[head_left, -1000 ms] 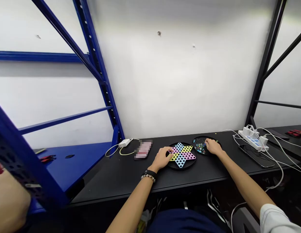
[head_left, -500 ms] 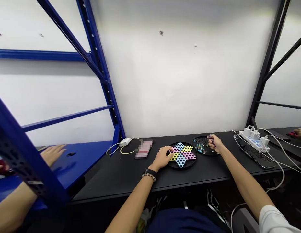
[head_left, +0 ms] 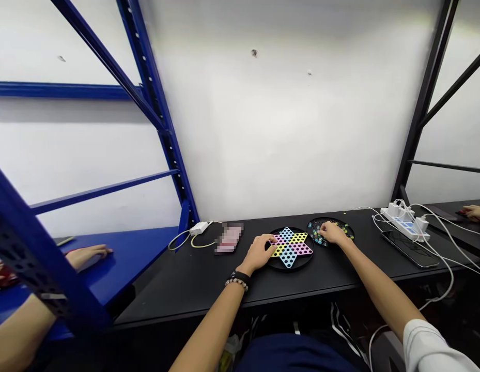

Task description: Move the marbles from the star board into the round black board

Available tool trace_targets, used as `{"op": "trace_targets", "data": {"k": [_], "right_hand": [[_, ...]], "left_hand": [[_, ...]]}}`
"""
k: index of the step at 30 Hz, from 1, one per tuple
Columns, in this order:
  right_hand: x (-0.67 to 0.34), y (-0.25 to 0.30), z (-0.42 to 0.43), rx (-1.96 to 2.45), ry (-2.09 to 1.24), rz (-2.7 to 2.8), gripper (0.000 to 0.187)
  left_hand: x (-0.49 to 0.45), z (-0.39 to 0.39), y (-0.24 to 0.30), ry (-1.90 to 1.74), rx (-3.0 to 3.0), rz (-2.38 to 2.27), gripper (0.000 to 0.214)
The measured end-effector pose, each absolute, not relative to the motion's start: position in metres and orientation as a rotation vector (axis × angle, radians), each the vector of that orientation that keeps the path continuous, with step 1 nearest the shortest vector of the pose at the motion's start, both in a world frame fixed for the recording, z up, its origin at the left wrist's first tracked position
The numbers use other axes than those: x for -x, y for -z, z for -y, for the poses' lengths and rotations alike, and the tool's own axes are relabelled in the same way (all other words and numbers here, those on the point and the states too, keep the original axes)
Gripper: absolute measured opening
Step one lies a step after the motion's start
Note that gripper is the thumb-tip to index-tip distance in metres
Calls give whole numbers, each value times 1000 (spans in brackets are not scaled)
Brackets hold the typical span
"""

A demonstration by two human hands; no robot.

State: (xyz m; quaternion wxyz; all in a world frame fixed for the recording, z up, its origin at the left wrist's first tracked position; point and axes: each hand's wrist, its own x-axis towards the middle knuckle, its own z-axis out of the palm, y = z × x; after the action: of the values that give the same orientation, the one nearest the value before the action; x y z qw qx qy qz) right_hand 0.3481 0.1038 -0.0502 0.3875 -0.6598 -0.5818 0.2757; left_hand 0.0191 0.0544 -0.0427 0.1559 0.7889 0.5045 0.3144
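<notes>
Fingers of the left hand point(head_left: 259, 252) lie loosely spread on the left rim of a star-patterned marble board point(head_left: 292, 247), mid black table point(head_left: 193, 279). Just right, the right hand point(head_left: 333, 233) dips into a dish of marbles point(head_left: 346, 231); whether it pinches one cannot be told.

A white charger block point(head_left: 198, 227) with its pale cable lies on the black desk point(head_left: 193, 281). Rightward, a white power strip point(head_left: 404, 219) sits beside a black phone point(head_left: 408, 249). Blue steel shelving point(head_left: 146, 77) stands left.
</notes>
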Motion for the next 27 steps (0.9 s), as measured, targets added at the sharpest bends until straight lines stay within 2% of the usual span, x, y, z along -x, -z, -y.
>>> {"op": "trace_targets", "data": {"k": [8,13,18,23,27], "right_hand": [[-348,24,-95,1345,-932,1251,34],[-329,26,-91,1279,-936,1225,36],[-288,35,-82,1349,-716,1422,43],[-258,35,-66,1807,-182,1929,30],[-255,34,-61,1913,-12,2076,25]], "left_hand": [[-19,-56,45,-900,-2269,-1435,25],[-19,-56,44,-898,-2277,-1433,25],[-19,-55,43,-895,-2266,-1446,23],[-19,-55,44,-890,-2275,-1439,25],[-18,-58,47,-902,-2280,-1426,25]]}}
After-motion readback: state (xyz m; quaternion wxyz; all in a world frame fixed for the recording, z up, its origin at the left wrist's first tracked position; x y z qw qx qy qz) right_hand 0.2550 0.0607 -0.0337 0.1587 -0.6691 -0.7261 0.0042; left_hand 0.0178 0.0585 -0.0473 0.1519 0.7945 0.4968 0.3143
